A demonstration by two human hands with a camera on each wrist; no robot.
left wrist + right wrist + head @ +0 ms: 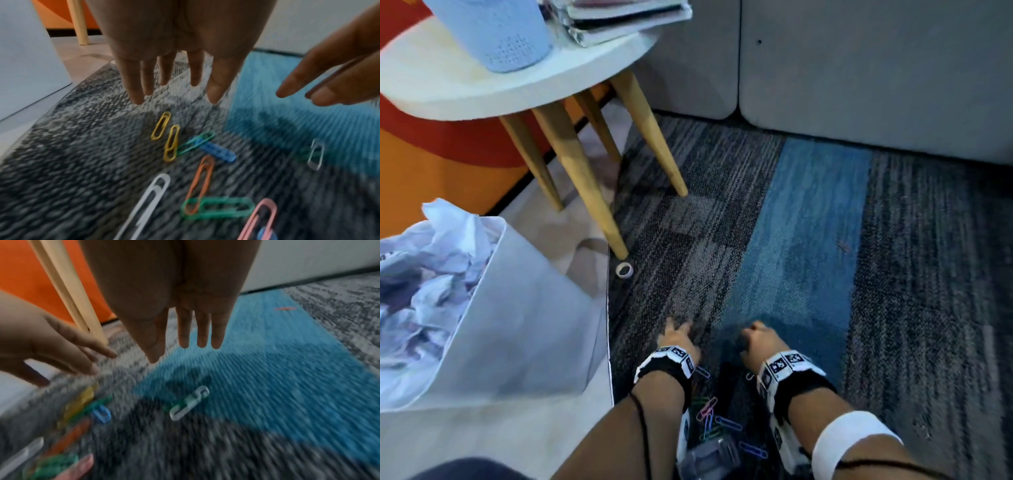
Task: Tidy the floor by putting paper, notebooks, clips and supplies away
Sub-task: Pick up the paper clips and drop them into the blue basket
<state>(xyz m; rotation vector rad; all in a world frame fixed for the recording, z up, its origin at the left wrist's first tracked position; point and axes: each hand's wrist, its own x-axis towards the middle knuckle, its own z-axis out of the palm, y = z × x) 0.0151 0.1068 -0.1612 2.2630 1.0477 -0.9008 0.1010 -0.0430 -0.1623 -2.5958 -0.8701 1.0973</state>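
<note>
Several coloured paper clips (709,415) lie scattered on the grey carpet under my wrists. The left wrist view shows yellow (161,125), blue (216,151), orange (200,183), green (218,208), white (148,203), pink (259,217) and silver (315,154) ones. My left hand (678,330) (174,97) hovers just beyond them with straight fingers, holding nothing. My right hand (753,334) (185,352) hangs beside it over the blue strip, fingers straight and apparently empty. A silver clip (190,402) lies below it.
A white bag (524,329) full of crumpled paper (424,284) stands at the left. A tape roll (624,270) lies by a leg of the round table (448,99), which carries a blue cup (496,31) and stacked notebooks (619,20). A lone red clip (843,245) lies farther out.
</note>
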